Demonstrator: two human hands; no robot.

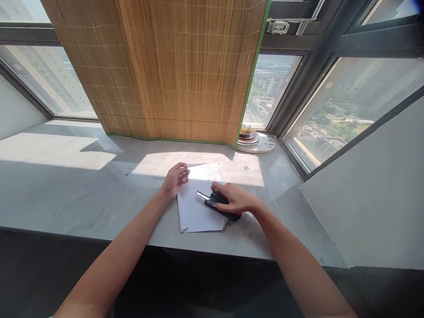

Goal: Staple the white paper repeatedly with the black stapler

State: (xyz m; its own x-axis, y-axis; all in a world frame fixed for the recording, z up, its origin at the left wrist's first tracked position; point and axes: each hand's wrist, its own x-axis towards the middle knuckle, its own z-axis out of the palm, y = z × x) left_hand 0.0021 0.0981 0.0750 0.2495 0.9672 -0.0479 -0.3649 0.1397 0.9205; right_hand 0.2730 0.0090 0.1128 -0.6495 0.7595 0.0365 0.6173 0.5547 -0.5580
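A small stack of white paper sheets point(195, 210) lies on the grey stone sill point(66, 185). My left hand point(175, 177) rests with curled fingers on the stack's upper left corner, pinning it down. My right hand point(233, 197) is closed over a black stapler point(221, 210) that lies on the right side of the paper. The stapler's metal nose points left onto the sheets, and a red patch shows at its rear end. Printed text is visible near the top edge of the paper.
A bamboo blind point(172, 70) with green trim hangs down to the sill behind the paper. A white plate with smaller dishes point(255, 140) stands at the back right corner by the window. A few loose staples point(245, 168) lie near it. The sill's front edge drops to dark floor.
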